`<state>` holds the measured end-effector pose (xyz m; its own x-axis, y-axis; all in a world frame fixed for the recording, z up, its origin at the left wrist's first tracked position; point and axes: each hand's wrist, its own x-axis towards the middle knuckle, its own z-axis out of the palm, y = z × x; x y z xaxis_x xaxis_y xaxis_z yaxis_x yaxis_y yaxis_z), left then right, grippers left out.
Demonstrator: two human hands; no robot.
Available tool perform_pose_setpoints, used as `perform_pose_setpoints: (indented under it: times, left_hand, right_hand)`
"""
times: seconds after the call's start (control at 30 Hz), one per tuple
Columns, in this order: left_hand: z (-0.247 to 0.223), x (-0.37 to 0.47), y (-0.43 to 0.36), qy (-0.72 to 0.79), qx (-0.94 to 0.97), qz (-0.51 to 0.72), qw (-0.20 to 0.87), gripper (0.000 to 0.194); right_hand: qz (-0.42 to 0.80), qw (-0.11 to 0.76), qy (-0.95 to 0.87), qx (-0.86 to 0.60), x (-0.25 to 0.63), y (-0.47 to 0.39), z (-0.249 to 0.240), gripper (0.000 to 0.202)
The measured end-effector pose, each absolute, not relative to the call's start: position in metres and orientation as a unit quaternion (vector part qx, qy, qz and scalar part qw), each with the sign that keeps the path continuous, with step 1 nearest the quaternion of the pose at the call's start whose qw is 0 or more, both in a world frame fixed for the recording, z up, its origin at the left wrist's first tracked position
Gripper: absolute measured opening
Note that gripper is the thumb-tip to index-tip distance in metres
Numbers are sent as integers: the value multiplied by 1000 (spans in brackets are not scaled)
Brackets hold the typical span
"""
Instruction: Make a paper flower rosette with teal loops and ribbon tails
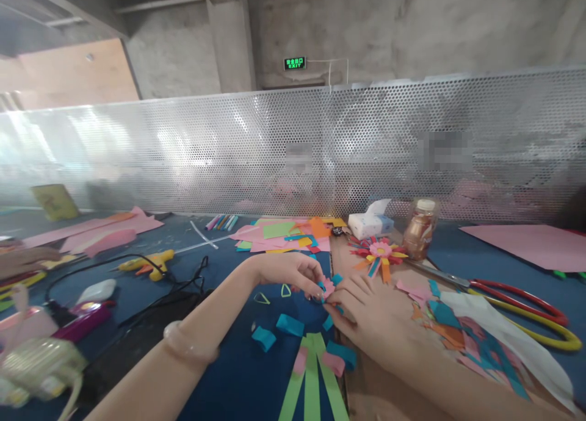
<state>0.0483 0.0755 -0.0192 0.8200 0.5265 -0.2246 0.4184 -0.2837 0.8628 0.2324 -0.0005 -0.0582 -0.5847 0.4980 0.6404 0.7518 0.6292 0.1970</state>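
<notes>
A small pink paper flower (328, 287) with a bit of blue paper is held between my two hands. My left hand (293, 271) pinches it from the left, thumb and fingertips together. From the other side, my right hand (361, 302) grips its edge, with the thumb below and fingers bent. Folded blue paper loops (290, 325) lie below the hands, beside thin green paper triangles (285, 290). Nearer to me, light green paper strips (311, 372) fan out, with a pink paper loop (334, 363) on them.
At right lie large scissors (526, 299) with red and yellow handles, paper scraps (453, 332) and a brown bottle (419, 229). A finished-looking paper rosette (379, 251) sits before a tissue pack (370, 224). Left is a yellow glue gun (153, 264) with its cable; another person's hand (27, 262) shows beyond.
</notes>
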Motion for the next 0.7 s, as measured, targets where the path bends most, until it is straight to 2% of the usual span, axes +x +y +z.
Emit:
perform_pose_setpoints:
  times: [0.23,0.33,0.47,0.57,0.63,0.7]
  left_hand:
    - [-22,47,77,303,771,86,554,36]
    - [-21,46,79,293,762,117,565,30]
    - [-13,46,75,301,757,207,542,23]
    - [3,38,66,358,778,254,448,30]
    - [19,21,63,452,804,233,308,35]
    - [35,-7,67,597,779,154,117,38]
  right_hand:
    - [-187,307,-867,-345,230,0,-59,11]
    - [-171,290,-885,-323,229,-1,-57,7]
    - [-157,276,-894,-318,231,0,-56,13]
    - [-142,280,-894,-320,235,2,-57,15]
    - [-145,282,-893,-320,237,3,-57,15]
    - [-149,280,-892,-322,239,3,-55,14]
